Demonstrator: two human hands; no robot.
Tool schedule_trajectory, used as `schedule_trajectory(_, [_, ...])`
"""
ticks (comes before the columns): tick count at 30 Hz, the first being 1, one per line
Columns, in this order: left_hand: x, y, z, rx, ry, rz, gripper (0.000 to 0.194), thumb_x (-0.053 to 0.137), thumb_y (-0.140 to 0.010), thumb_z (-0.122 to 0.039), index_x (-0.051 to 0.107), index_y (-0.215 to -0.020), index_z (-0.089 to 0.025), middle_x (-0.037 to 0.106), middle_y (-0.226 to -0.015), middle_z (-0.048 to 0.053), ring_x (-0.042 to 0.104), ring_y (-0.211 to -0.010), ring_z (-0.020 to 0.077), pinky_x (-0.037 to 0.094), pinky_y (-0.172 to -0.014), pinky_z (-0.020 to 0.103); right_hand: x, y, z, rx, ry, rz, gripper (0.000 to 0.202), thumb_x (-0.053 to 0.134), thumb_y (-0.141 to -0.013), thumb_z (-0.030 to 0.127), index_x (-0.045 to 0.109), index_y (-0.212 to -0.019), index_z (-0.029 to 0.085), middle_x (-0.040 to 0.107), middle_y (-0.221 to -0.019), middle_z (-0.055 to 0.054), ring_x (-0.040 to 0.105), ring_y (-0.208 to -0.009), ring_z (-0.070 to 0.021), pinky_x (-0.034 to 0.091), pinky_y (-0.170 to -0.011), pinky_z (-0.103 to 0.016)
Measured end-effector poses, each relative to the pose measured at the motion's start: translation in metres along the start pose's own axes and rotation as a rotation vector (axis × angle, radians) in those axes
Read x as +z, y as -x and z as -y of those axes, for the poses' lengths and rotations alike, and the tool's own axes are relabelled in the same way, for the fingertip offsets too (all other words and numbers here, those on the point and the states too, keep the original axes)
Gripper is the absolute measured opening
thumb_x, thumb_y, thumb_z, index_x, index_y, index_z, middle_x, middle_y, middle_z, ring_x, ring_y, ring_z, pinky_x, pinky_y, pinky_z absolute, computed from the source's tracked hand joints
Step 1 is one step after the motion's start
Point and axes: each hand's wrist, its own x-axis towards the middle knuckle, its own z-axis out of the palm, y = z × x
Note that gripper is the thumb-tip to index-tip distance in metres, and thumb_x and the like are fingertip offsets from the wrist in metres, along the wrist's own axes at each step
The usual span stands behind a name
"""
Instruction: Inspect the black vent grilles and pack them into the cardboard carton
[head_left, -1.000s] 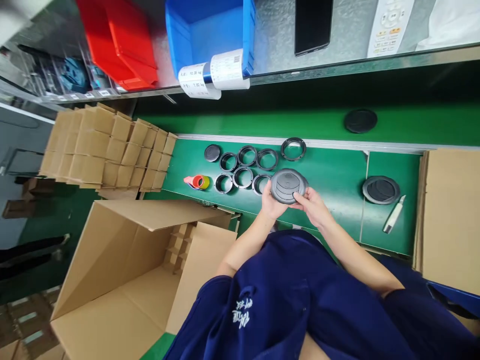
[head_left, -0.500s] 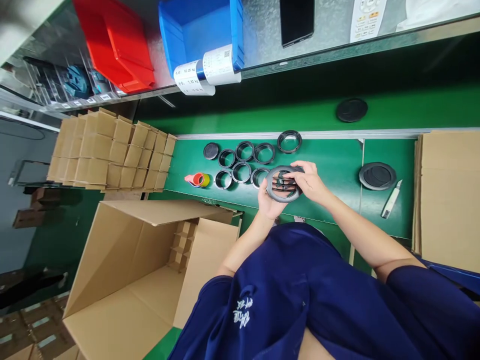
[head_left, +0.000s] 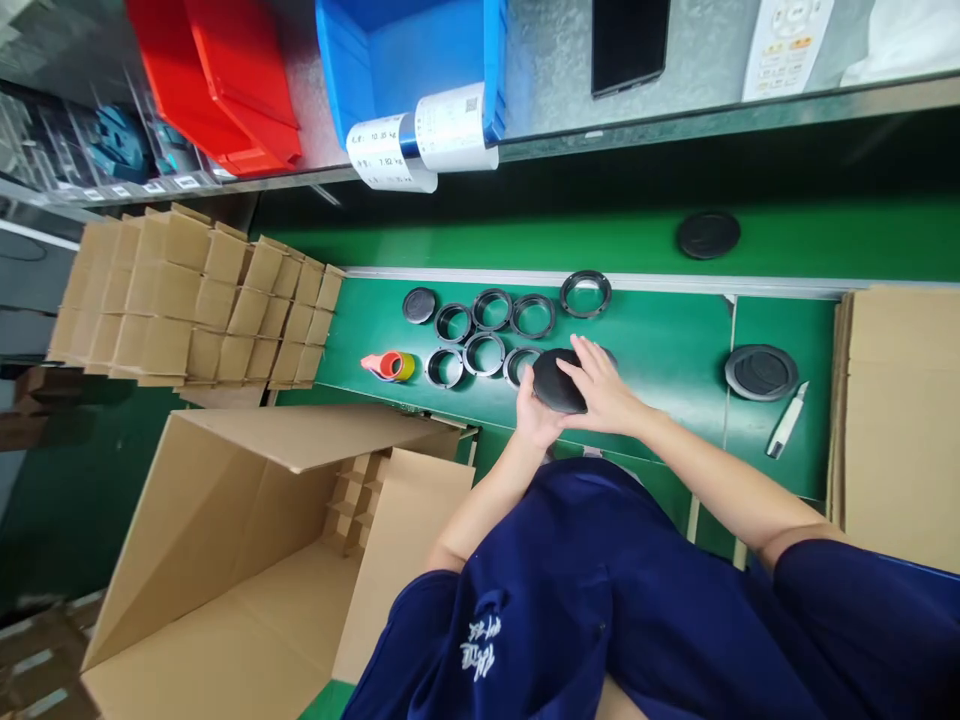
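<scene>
Near the frame's centre, a round black disc (head_left: pixel 555 384) is being clasped by the left hand (head_left: pixel 535 417) below and the right hand (head_left: pixel 604 394) at its right.

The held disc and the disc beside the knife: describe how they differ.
The right hand partly covers the held disc; the disc beside the knife lies uncovered. The held disc's visible face looks plain black; the disc beside the knife has a grey rim around a darker centre. Both look round.

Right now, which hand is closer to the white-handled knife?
Right hand: it's left of the knife, touching the black disc. The left hand holds that disc, farther left.
</scene>
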Motion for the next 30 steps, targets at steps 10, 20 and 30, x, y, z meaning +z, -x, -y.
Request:
schedule_trajectory(10, [-0.047,-0.004,-0.044,-0.002,-0.104,-0.177,0.056,0.048,-0.101,-0.056,0.047,-0.150,-0.029,0.057,-0.149,0.016,0.057,-0.138,0.0284,0.044,-0.116,0.050,-0.002,-0.134,-0.140,0.516,0.338,-0.076,0.121,0.080,-0.072,0.069,0.023,-0.166,0.017,0.015,-0.166,-0.026,0.026,-0.145,-0.0531,0.019,-0.118,-0.068])
schedule_trajectory(20, [-0.117,0.032,-0.052,-0.101,-0.038,-0.275,0.056,0.051,-0.103,-0.046,0.046,-0.152,-0.021,0.058,-0.149,0.018,0.058,-0.137,0.0275,0.047,-0.115,0.046,0.007,-0.116,-0.146,0.497,0.446,-0.163,0.092,0.048,-0.097,0.065,0.019,-0.167,0.013,0.001,-0.173,-0.019,0.002,-0.158,-0.0439,0.003,-0.124,-0.066])
schedule_trajectory(30, [-0.144,0.026,-0.040,-0.124,-0.116,-0.324,0.034,0.055,-0.101,-0.034,0.068,-0.130,-0.019,0.066,-0.139,0.016,0.063,-0.131,0.0280,0.048,-0.115,0.045,-0.080,-0.117,-0.257,0.913,-0.047,-0.873,0.060,0.052,-0.100,0.045,0.050,-0.144,0.004,0.031,-0.161,-0.032,0.023,-0.152,-0.0369,0.016,-0.122,-0.061])
